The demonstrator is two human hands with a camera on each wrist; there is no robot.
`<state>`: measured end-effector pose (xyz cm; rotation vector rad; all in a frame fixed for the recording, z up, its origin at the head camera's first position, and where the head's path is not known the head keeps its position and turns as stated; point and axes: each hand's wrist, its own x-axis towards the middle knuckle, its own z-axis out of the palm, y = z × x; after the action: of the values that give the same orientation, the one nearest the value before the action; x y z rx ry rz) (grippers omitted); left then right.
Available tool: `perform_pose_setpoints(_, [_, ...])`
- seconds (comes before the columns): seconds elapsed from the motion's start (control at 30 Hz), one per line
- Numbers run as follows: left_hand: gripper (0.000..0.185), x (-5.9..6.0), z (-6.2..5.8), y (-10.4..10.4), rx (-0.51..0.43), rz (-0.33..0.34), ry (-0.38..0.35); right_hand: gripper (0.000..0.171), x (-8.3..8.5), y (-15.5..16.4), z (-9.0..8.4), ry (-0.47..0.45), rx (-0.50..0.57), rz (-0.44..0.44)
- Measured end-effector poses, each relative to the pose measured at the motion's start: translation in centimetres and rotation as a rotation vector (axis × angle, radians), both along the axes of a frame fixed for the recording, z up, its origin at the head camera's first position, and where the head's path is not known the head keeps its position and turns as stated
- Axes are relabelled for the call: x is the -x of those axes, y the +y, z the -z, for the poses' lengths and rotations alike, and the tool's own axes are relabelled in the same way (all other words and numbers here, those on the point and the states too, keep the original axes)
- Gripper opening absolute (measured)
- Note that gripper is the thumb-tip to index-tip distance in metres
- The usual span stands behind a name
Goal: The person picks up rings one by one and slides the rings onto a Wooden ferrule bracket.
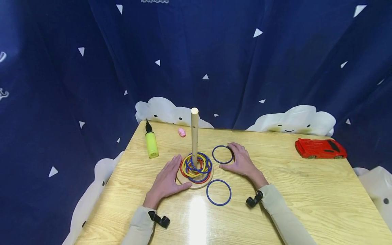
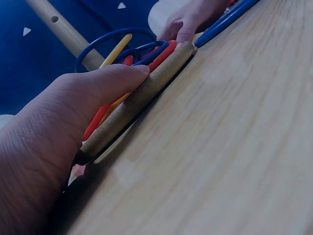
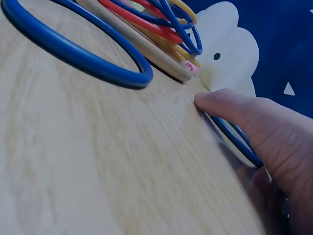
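A wooden peg (image 1: 194,132) stands on a round wooden base (image 1: 199,184) with several red, yellow and blue rings (image 1: 196,165) stacked around it. My left hand (image 1: 166,178) lies flat on the table left of the base. Its thumb (image 2: 98,83) presses against the base rim (image 2: 142,98). My right hand (image 1: 242,160) arches over the right side of a loose blue ring (image 1: 213,156), fingers on the far edge. Its thumb (image 3: 244,117) is at the near edge of that ring (image 3: 239,142). A second blue ring (image 1: 207,192) lies flat in front of the base.
On the wooden table (image 1: 306,190) a yellow-green hand pump (image 1: 151,144) lies at the back left, a small pink toy (image 1: 182,132) behind the peg, and a red toy car (image 1: 320,148) at the far right. A dark blue curtain (image 1: 214,51) hangs close behind.
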<state>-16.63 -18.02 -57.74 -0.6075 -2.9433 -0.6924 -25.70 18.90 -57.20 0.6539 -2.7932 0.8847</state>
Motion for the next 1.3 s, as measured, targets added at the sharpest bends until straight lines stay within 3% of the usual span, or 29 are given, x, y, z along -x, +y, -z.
perform_pose_setpoints(0.53, [0.122,0.0,-0.1,0.2,0.000,0.000,0.003,0.098,0.6,0.3,1.3,0.062,-0.043,0.059])
perform_pose_setpoints(1.03, [0.123,-0.1,0.0,0.0,0.005,-0.005,-0.005,0.091,0.3,-0.3,1.1,0.144,-0.020,0.123])
perform_pose_setpoints(1.3, [0.122,-0.1,-0.1,0.1,0.002,-0.004,-0.009,0.091,0.3,-0.1,0.8,0.147,0.017,0.111])
